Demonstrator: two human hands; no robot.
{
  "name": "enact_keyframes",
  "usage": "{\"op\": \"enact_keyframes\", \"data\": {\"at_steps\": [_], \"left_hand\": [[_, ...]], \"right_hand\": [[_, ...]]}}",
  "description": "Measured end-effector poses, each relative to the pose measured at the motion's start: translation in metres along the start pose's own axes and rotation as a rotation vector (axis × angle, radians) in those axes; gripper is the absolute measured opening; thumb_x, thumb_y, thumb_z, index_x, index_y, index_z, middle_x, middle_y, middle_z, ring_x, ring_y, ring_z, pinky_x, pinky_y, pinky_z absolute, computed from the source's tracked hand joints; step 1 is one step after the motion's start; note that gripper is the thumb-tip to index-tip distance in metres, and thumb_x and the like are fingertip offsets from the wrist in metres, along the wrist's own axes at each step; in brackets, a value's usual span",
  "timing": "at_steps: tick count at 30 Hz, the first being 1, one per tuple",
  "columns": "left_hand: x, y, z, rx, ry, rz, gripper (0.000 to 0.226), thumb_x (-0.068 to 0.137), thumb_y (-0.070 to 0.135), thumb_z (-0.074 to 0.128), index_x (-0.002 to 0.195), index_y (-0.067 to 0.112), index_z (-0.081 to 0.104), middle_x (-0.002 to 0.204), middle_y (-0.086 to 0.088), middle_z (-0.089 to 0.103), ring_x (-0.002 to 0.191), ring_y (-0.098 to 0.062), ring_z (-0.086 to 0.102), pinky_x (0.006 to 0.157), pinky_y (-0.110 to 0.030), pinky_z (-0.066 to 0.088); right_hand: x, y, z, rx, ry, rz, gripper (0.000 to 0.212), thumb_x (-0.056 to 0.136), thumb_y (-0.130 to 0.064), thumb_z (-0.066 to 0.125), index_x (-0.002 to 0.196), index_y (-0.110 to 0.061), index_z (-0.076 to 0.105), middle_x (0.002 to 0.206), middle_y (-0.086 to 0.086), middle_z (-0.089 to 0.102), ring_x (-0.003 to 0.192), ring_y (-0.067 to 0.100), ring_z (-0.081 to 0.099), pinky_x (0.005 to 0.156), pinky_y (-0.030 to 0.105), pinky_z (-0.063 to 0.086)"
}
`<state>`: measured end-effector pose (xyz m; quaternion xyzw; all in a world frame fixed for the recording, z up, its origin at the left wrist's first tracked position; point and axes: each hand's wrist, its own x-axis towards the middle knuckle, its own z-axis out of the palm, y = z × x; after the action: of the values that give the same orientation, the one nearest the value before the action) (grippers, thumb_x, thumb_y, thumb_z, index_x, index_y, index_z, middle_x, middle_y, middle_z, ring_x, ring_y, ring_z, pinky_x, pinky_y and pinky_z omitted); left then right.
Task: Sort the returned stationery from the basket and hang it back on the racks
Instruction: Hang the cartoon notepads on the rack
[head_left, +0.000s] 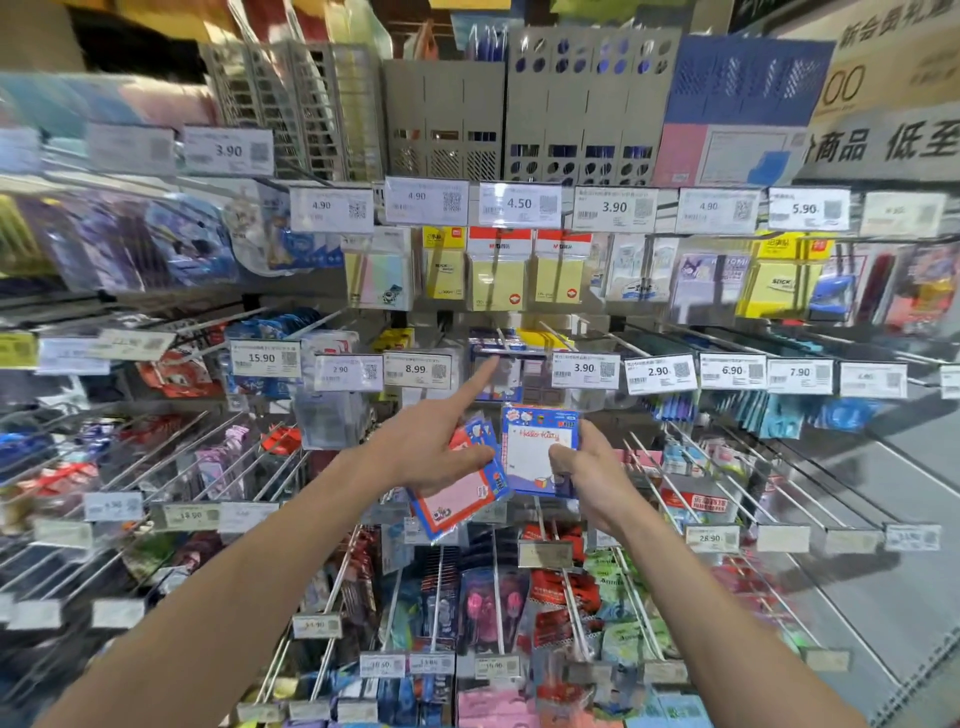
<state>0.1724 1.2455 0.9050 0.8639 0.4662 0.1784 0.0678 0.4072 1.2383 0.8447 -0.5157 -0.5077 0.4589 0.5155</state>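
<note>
1. We see our left hand (431, 452) pinching a pink memo pad pack with a blue and red border (457, 499), index finger stretched up toward a metal peg hook (501, 340).
2. Our right hand (587, 467) grips a blue-framed white Hello Kitty memo pad pack (537, 449), upright, just beside the pink one.
3. We read white price tags either side of the fingertip: 8.99 (418, 370) left, 3.90 (586, 370) right.
4. Higher up hang yellow sticky-note packs (497, 283), with grey perforated file holders (582, 104) above.
</note>
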Motion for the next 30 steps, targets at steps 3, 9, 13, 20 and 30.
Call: {"op": "enact_keyframes", "data": {"at_steps": [3, 9, 13, 20, 30], "left_hand": [[0.011, 0.002, -0.009, -0.017, -0.019, -0.010, 0.106, 0.096, 0.051, 0.064, 0.154, 0.052, -0.025, 0.062, 0.009, 0.062, 0.052, 0.003, 0.061, 0.052, -0.022, 0.045], [0.018, 0.003, -0.014, 0.019, -0.079, -0.028, 0.110, 0.095, 0.050, 0.064, 0.152, 0.051, -0.030, 0.064, 0.006, 0.066, 0.057, -0.007, 0.067, 0.057, -0.029, 0.053], [0.017, 0.002, -0.011, 0.012, -0.099, -0.046, 0.112, 0.093, 0.050, 0.065, 0.148, 0.056, -0.032, 0.068, 0.002, 0.070, 0.059, -0.010, 0.070, 0.063, -0.036, 0.060], [0.017, 0.003, -0.010, 0.002, -0.107, -0.056, 0.116, 0.093, 0.047, 0.068, 0.147, 0.056, -0.034, 0.069, 0.002, 0.071, 0.058, -0.010, 0.071, 0.065, -0.039, 0.063], [0.016, 0.003, -0.017, 0.042, -0.159, -0.067, 0.121, 0.091, 0.050, 0.071, 0.145, 0.056, -0.038, 0.069, 0.001, 0.068, 0.060, -0.013, 0.069, 0.067, -0.041, 0.060]], "right_hand": [[0.004, -0.005, 0.008, -0.032, -0.002, -0.078, 0.038, 0.098, 0.006, 0.051, 0.129, -0.015, 0.054, 0.116, 0.007, 0.074, 0.100, 0.019, 0.073, 0.078, 0.034, 0.061], [0.010, -0.013, 0.019, -0.039, 0.036, -0.158, 0.031, 0.098, 0.005, 0.052, 0.123, -0.012, 0.059, 0.111, 0.005, 0.075, 0.097, 0.016, 0.074, 0.074, 0.026, 0.060], [0.011, -0.011, 0.024, -0.008, 0.060, -0.188, 0.030, 0.098, 0.007, 0.052, 0.119, -0.013, 0.060, 0.107, 0.005, 0.075, 0.087, 0.007, 0.073, 0.067, 0.020, 0.056], [0.017, -0.006, 0.025, -0.013, 0.053, -0.215, 0.028, 0.099, 0.003, 0.056, 0.122, -0.012, 0.063, 0.108, 0.004, 0.076, 0.095, 0.013, 0.074, 0.070, 0.021, 0.057], [0.025, -0.006, 0.025, 0.120, 0.092, -0.173, 0.011, 0.097, 0.003, 0.060, 0.105, -0.001, 0.065, 0.095, 0.007, 0.078, 0.083, 0.017, 0.074, 0.073, 0.027, 0.058]]}}
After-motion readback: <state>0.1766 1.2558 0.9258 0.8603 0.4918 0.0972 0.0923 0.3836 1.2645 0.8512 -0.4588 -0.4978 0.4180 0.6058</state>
